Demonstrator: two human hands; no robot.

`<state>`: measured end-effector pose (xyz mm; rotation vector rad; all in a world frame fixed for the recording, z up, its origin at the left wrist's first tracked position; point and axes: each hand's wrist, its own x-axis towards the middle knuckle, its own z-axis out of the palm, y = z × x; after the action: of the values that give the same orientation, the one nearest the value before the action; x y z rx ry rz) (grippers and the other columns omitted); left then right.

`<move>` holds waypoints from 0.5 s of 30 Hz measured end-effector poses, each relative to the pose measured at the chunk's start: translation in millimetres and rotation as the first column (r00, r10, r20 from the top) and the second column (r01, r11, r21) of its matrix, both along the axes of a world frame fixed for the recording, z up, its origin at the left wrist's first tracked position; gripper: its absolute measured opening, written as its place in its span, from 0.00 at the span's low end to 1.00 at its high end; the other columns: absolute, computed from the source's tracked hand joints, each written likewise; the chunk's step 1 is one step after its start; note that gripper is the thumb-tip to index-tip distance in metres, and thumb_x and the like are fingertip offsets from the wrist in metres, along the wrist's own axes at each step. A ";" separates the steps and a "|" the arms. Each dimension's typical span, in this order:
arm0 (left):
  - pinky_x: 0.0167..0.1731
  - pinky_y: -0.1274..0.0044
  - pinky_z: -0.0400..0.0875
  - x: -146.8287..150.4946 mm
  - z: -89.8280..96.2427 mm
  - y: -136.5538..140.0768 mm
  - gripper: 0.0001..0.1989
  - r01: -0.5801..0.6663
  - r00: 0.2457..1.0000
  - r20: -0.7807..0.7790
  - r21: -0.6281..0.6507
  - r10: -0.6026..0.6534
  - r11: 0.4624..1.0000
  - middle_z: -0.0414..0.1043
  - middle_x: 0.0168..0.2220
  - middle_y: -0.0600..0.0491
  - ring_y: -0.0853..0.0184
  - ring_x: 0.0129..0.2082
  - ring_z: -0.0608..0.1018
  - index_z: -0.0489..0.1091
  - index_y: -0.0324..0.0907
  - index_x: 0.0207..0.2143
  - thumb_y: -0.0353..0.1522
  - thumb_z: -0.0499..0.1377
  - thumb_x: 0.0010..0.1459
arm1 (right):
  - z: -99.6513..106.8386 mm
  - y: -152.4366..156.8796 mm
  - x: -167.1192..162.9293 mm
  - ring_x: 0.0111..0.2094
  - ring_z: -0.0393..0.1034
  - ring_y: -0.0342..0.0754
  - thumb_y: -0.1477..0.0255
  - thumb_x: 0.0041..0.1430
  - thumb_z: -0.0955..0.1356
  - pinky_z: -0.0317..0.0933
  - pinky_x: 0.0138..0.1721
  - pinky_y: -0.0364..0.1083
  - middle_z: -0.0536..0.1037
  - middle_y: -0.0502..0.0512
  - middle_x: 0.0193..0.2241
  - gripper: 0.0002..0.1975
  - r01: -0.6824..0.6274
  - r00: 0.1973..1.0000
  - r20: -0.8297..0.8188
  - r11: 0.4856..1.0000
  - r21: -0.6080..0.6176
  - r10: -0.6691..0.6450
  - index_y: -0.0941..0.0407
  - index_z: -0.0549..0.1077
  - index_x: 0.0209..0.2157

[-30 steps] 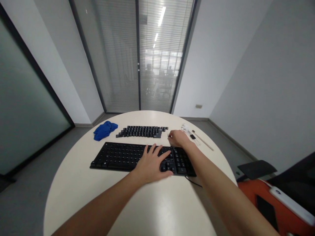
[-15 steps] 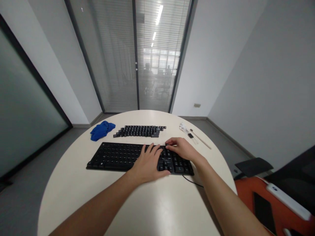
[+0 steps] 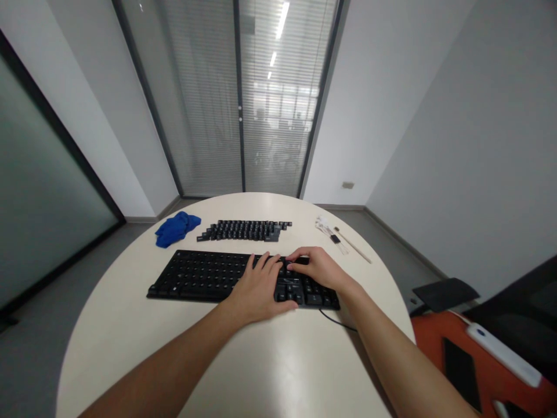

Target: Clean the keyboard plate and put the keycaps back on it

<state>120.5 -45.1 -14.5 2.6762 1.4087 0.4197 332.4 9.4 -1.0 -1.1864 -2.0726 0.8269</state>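
Note:
A black keyboard [image 3: 195,276] lies across the round table, with most of its left part bare of keycaps and keys still in place at the right. My left hand [image 3: 252,290] rests flat on its middle, fingers spread, with the thumb near the front edge. Just to the right, my right hand [image 3: 315,267] pinches with thumb and forefinger at a keycap [image 3: 289,265] in the upper rows. The fingers partly hide it. Behind the keyboard, loose black keycaps [image 3: 243,230] are laid out in rows.
A blue cloth [image 3: 177,229] lies at the back left of the table [image 3: 130,348]. At the back right are a thin brush [image 3: 353,245] and a small wire tool [image 3: 336,238]. The keyboard's cable [image 3: 337,320] runs rightward under my arm. An orange chair [image 3: 429,337] holds a phone and a white power strip.
My right thumb and forefinger have shifted slightly left and toward me on the keyboard. My left hand stays in place on it. The whole view has shifted a little.

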 end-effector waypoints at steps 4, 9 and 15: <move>0.66 0.50 0.43 0.0 0.4 -0.3 0.45 0.000 1.000 0.008 -0.006 0.001 1.000 0.56 0.68 0.41 0.43 0.69 0.55 0.58 0.40 0.65 0.57 0.59 0.53 | 0.7 -0.4 1.3 0.43 0.77 0.52 0.68 0.57 0.72 0.66 0.51 0.50 0.84 0.53 0.40 0.09 -0.033 0.999 0.018 0.999 0.019 0.033 0.53 0.82 0.40; 0.66 0.50 0.43 0.0 0.5 -0.2 0.46 0.002 1.000 0.011 -0.012 -0.002 1.000 0.56 0.68 0.41 0.44 0.69 0.54 0.56 0.40 0.66 0.57 0.59 0.54 | 2.6 -1.9 0.5 0.44 0.77 0.52 0.71 0.58 0.71 0.65 0.51 0.49 0.83 0.53 0.41 0.10 -0.038 0.997 0.072 0.999 0.031 0.036 0.53 0.82 0.41; 0.66 0.51 0.44 0.5 2.0 -1.0 0.43 -0.003 1.000 0.013 -0.012 0.003 1.000 0.56 0.68 0.41 0.43 0.69 0.55 0.58 0.41 0.64 0.57 0.59 0.54 | 0.3 -0.4 0.1 0.40 0.77 0.51 0.67 0.58 0.71 0.66 0.45 0.48 0.84 0.52 0.36 0.08 0.012 0.998 0.065 1.000 0.006 -0.012 0.54 0.82 0.37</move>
<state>121.0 -46.1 -12.5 2.6581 1.4071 0.4267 332.5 9.0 -0.7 -1.2361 -2.1166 0.7858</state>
